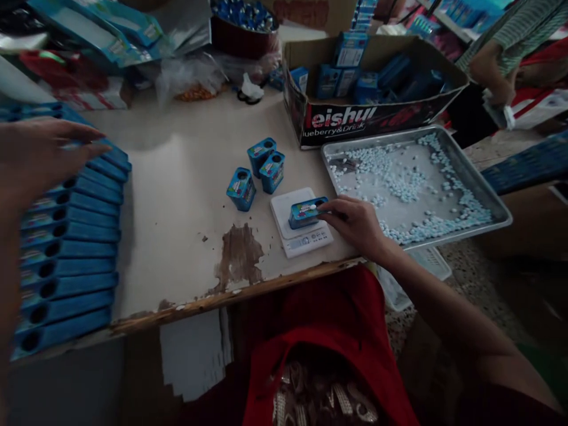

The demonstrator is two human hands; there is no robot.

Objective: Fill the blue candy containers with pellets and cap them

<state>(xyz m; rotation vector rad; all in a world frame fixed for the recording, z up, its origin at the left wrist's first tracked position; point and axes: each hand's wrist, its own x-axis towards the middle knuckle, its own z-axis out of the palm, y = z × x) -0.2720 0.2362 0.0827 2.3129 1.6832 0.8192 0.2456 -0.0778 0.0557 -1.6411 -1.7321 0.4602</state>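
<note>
A blue box [302,216] with a round hole in its top stands on a small white scale [306,244]. My right hand [355,223] is at the box's right end, thumb and fingertips pinched together beside the hole; a white piece shows at the fingertips. My left hand [48,148] hovers over the far-left rows of blue boxes [84,234], its fingers stretched out and nothing visible in it. Left of the scale stand three more open blue boxes [271,171]. A metal tray [470,236] to the right holds many pale blue and white pieces.
Behind the tray is a cardboard carton [377,118] of blue boxes. A round red tub [244,42] of blue-wrapped items and plastic bags stand at the back. The worn wooden table edge [177,303] runs along the front. A person's hand [492,74] shows at the upper right.
</note>
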